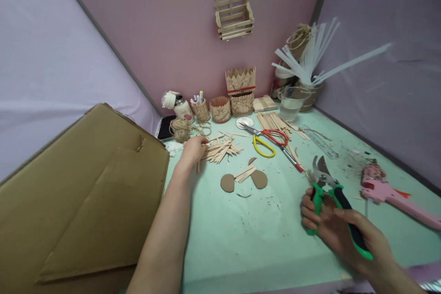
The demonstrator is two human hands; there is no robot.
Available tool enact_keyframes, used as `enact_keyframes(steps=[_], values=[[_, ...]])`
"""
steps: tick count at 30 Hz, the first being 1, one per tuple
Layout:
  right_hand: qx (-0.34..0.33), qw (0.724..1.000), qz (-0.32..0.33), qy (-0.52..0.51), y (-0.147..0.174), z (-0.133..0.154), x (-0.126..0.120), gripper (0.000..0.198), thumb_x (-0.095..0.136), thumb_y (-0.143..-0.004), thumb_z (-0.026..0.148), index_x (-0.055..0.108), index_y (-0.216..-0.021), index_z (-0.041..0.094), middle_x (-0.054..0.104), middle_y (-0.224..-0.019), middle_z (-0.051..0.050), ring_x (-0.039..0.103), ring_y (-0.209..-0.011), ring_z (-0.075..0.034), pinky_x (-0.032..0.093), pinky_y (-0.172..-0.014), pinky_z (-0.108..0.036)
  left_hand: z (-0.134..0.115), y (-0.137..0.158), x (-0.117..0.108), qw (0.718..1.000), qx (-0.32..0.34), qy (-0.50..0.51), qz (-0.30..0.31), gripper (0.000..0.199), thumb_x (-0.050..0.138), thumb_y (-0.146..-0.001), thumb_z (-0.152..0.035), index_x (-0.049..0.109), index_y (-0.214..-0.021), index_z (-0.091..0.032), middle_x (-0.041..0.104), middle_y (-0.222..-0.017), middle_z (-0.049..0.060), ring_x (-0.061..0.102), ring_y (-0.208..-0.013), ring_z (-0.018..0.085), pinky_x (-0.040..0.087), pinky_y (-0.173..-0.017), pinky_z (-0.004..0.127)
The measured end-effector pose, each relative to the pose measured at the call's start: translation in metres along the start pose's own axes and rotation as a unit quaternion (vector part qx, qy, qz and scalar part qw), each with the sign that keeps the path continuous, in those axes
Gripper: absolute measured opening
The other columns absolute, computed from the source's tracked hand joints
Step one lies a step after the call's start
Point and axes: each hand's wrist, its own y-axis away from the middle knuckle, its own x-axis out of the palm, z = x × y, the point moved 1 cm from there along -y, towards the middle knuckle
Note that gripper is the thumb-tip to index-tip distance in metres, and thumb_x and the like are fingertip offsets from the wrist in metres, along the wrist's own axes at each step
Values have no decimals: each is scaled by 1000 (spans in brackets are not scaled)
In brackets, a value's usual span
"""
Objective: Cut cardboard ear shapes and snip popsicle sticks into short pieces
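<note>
My left hand (195, 150) bends its fingers over the edge of a pile of cut flat wooden sticks (222, 149). Its fingertips are partly hidden, and a short stick end pokes out beneath it. In my right hand (339, 234) are pruning shears (323, 178) with green and black handles, their blades apart and pointing away from me. Between the hands lie two rounded brown cardboard pieces, one at the left (227, 183) and one at the right (259, 179), with a few short stick pieces (245, 174) bridging them. A small cardboard scrap (252, 161) lies just behind.
Red-and-yellow-handled scissors (264, 148) and a red-ended pen-like tool (292, 160) lie beyond. A pink glue gun (392, 195) rests at right. Behind stand a twine ball (181, 130), decorated pots (220, 109) and a water cup (292, 104). A large cardboard sheet (89, 193) leans at left.
</note>
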Motion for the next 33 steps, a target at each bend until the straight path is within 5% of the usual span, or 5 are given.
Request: enact_keyframes(steps=[12,17,24,29,33], values=[[-4,999,30,-32,-6,-4,-9,27,62,-65,24,62,-91,25,55,-80,-3,44,-62,-15,41,-53,-29,-10,-5,19,985,8,168,-39,14,58,-72,-15,68,-81,-17,67,-87,7,60,-92,23,45,-91,37],[-6,999,36,-27,-7,-5,-13,26,64,-68,22,61,-94,26,55,-81,-2,44,-62,-14,42,-53,-28,-17,-3,12,941,-77,330,-13,22,53,-79,-19,62,-99,-13,65,-82,5,63,-71,15,54,-70,32],[-10,1000,16,-1,0,-1,0,25,60,-69,27,60,-94,27,52,-82,-2,42,-62,-16,40,-54,-31,-49,11,1,868,-123,471,94,9,59,-75,-13,55,-83,-15,62,-74,2,61,-65,10,53,-66,24],[3,986,22,162,13,8,11,44,68,-59,32,58,-101,25,51,-80,-1,42,-60,-15,37,-53,-31,-92,33,9,838,-91,506,182,12,52,-75,-7,52,-83,-16,61,-72,0,51,-54,4,38,-49,15],[38,926,-3,375,44,21,19,52,64,-64,33,54,-114,25,55,-90,-3,50,-72,-20,41,-64,-33,-128,59,30,827,-39,494,265,12,57,-83,-29,54,-85,-17,56,-63,-3,45,-49,4,33,-47,16]])
